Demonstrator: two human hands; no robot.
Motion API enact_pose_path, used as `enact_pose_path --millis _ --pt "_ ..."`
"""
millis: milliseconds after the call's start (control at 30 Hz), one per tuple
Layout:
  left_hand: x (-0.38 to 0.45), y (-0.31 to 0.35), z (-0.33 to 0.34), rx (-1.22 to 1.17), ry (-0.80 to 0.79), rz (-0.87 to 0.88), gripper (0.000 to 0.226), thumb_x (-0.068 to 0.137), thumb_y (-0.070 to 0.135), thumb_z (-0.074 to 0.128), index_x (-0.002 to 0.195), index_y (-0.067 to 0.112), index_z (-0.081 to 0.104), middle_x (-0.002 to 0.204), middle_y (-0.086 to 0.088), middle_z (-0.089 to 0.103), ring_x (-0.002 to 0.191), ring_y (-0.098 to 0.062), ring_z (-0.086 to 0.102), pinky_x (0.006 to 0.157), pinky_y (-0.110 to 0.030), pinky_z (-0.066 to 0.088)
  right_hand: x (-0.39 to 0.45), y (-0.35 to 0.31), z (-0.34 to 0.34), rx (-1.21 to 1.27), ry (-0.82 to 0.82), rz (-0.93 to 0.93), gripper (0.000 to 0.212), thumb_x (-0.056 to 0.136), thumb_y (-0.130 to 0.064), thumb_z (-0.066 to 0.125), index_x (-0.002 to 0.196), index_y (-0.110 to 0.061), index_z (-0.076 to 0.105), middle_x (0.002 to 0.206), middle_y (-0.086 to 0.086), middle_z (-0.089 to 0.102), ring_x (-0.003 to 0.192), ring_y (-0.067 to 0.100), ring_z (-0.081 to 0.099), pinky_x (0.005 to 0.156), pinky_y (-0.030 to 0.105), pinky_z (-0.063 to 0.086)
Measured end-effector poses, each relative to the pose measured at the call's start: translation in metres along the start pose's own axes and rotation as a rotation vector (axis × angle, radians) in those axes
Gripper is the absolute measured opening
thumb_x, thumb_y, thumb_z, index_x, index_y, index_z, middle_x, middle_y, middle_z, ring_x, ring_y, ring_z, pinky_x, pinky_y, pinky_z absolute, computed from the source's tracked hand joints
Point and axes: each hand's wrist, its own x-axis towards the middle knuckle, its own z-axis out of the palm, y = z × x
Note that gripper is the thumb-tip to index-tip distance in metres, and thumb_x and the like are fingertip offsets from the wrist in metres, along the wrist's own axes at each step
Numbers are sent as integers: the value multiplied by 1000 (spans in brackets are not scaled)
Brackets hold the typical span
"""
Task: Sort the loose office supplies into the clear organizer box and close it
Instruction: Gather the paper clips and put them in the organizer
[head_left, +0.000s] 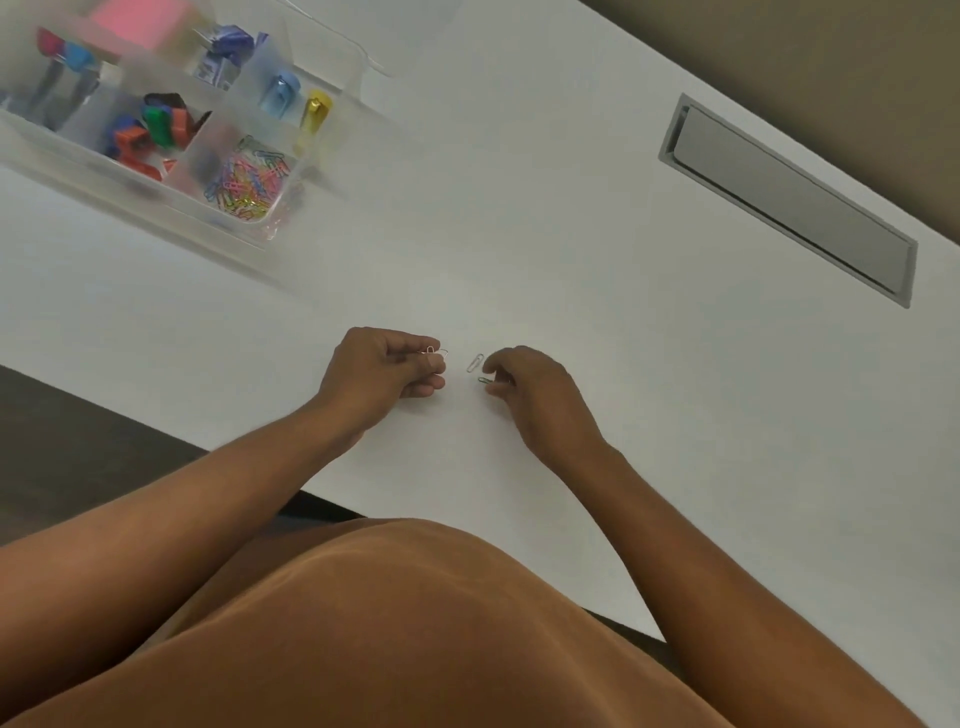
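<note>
My left hand rests on the white table near its front edge, its fingers pinched on a pale paper clip. My right hand is just to the right, fingertips closed on a green paper clip that lies on the table. Between the two hands a silver paper clip lies loose. The clear organizer box stands open at the far left. Its compartments hold coloured paper clips, binder clips and pink sticky notes.
A grey cable hatch is set into the table at the far right. A blue clip and a gold clip sit at the box's right side. The table's front edge runs close to my body.
</note>
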Motion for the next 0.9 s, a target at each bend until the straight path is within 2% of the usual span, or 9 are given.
enact_pose_path --millis 100,233,367,467,567,633,700,767,900 --pt "-3 -1 -3 -7 18 15 17 89 14 83 105 12 79 92 -10 82 87 -27 81 81 -34 66 34 2 -7 -20 -59 -105 21 91 -7 71 111 -16 73 86 -6 64 85 14 55 74 25 42" --pt "-8 -1 -5 16 59 27 19 87 15 84 105 13 79 90 -9 82 86 -26 81 83 -36 66 53 1 -9 -102 -151 -163 14 89 -14 73 101 -17 79 82 -3 65 84 17 56 70 29 40" --pt "-13 1 -11 52 78 30 20 87 15 84 106 13 80 88 -8 82 84 -25 81 86 -39 64 59 -2 -7 -142 -169 -141 7 88 -16 74 92 -17 80 81 -1 55 86 22 53 66 31 38" --pt "-14 4 -18 96 52 35 19 88 16 83 106 14 80 88 -7 83 83 -24 81 86 -40 65 60 -4 -8 -182 -198 -153 4 90 -11 70 91 -11 75 92 1 52 91 24 49 69 35 47" --pt "-12 13 -29 144 11 61 19 88 18 83 107 16 81 87 -5 83 82 -23 81 84 -39 65 54 -8 -8 -285 -203 -193 7 98 -13 61 94 -8 64 100 4 49 91 24 45 68 40 49" --pt "-8 21 -37 168 -12 87 17 89 17 82 106 18 81 86 -4 83 81 -22 81 82 -36 66 47 -12 -3 -405 -216 -190 10 104 -15 49 103 -8 56 108 7 47 95 25 44 71 38 47" --pt "-4 31 -46 185 -30 114 16 89 16 82 105 21 81 86 -2 83 80 -21 81 80 -33 66 39 -20 4 -542 -228 -124 9 104 -10 45 111 -9 49 114 7 45 96 24 43 68 32 42" --pt "0 42 -58 192 -41 143 17 89 14 81 104 22 81 87 -1 83 80 -20 81 78 -31 66 33 -34 14 -579 -206 -22 17 99 -3 47 113 -12 46 112 5 46 91 21 41 65 29 33" --pt "13 69 -94 186 -5 223 15 90 12 81 104 17 82 86 -1 83 79 -20 81 72 -26 64 38 -71 27 -371 -94 188 12 104 -6 35 98 -15 39 95 5 50 75 19 40 63 29 29"
